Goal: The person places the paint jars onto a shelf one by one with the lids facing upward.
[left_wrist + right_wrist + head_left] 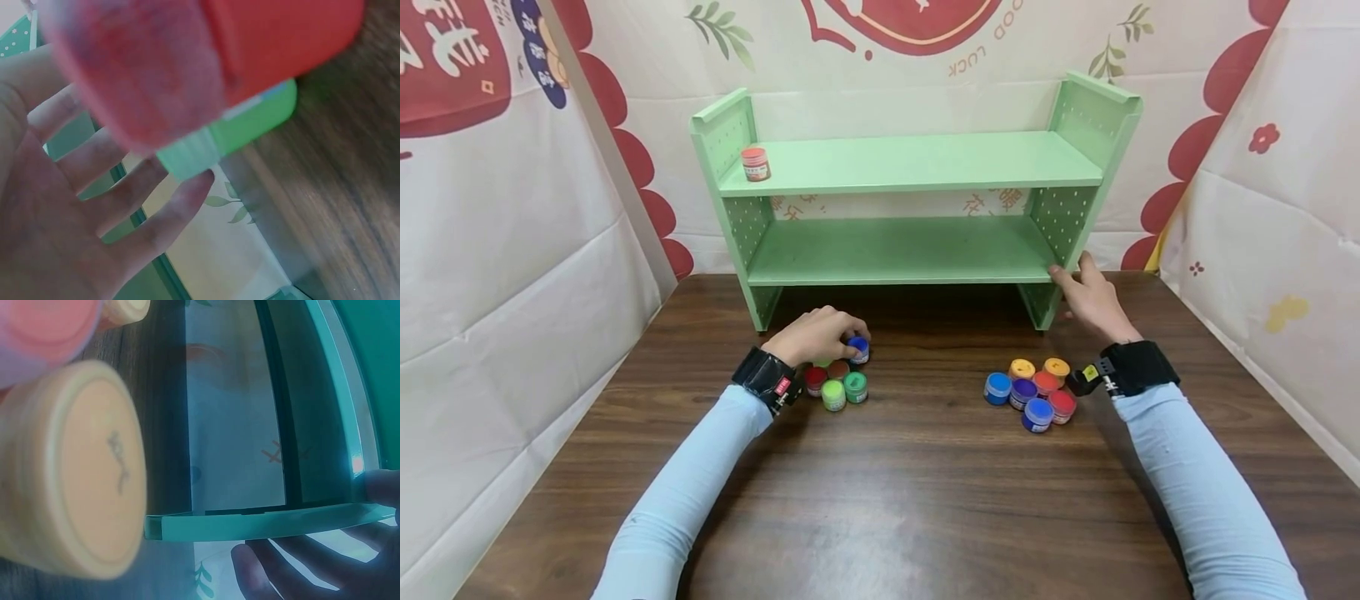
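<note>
Viewing remotely, I log: shelf at the table's far side, cloth behind it. One jar sits on the upper tier, far left. Two groups on the table before the shelf: left jars a little right of its left leg, right jars in front of its right leg, well apart. Left hand lies over the left group's back, its end jar between thumb and fingers. Right hand is at the shelf's right side, behind the right jars.
</note>
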Demonstrator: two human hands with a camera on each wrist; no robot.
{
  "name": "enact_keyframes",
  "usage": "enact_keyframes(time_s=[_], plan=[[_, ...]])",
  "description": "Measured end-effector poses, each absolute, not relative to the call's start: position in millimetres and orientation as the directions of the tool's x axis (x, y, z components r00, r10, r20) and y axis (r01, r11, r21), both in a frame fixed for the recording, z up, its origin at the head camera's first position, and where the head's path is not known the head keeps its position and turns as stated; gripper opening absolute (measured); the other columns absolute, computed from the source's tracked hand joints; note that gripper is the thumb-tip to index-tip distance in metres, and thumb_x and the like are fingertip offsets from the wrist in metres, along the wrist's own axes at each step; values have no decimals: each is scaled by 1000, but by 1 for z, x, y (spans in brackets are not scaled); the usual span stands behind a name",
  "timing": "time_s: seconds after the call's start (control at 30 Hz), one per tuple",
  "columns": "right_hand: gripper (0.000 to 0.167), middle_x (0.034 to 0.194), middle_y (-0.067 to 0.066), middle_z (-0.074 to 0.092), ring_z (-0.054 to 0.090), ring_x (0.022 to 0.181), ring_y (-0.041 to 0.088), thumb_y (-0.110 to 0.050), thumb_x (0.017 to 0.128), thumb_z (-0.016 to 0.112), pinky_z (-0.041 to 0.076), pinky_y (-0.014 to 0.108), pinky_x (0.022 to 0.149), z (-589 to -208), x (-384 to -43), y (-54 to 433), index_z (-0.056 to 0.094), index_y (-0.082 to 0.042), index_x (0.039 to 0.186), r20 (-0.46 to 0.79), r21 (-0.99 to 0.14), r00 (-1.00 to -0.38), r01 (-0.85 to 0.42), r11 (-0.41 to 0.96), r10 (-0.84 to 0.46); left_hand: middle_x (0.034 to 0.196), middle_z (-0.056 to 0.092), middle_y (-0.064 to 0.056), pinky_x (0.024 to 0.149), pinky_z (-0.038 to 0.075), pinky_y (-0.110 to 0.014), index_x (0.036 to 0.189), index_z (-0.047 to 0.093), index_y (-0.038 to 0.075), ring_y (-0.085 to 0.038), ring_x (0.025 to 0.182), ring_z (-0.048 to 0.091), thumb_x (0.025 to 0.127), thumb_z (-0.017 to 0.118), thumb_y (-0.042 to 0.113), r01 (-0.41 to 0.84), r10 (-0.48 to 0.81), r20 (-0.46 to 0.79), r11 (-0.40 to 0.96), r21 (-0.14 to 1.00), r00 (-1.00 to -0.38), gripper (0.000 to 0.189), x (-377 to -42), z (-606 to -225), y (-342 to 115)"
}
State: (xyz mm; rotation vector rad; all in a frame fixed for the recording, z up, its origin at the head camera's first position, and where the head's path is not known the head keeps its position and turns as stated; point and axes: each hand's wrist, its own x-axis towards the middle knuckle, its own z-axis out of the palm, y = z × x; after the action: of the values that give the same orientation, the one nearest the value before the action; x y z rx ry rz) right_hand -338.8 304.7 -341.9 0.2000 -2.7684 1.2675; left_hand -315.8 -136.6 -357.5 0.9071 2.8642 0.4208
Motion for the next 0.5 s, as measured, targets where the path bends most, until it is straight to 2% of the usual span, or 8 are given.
enact_keyframes(time_s=[0.23, 0.37, 0.5], plan=[[83, 156, 39, 35, 49, 134, 53, -60, 106, 32, 56, 27, 69, -343, -340, 305, -1, -15, 167, 132, -751, -988, -152, 642, -80, 109, 76, 4, 79, 54, -32, 123, 76, 21, -11, 93, 66, 95, 76, 31, 542, 567, 13, 781, 311, -824, 30, -319, -361, -138], [83, 155, 39, 36, 50, 133, 53, -61, 106, 32, 55, 26, 68, -343, -340, 305, -1, -15, 167, 136, -750, -988, -155, 643, -79, 118, 77, 3, 76, 51, -29, 124, 77, 19, -11, 87, 63, 97, 73, 27, 572, 593, 32, 760, 307, -805, 29, -322, -362, -140], [82, 155, 40, 36, 50, 132, 53, -60, 106, 32, 54, 25, 66, -343, -341, 305, 0, -14, 166, 143, -748, -987, -159, 645, -77, 127, 75, 2, 76, 50, -27, 128, 74, 18, -9, 91, 64, 100, 69, 23, 591, 615, 25, 744, 311, -788, 29, -324, -362, -142]])
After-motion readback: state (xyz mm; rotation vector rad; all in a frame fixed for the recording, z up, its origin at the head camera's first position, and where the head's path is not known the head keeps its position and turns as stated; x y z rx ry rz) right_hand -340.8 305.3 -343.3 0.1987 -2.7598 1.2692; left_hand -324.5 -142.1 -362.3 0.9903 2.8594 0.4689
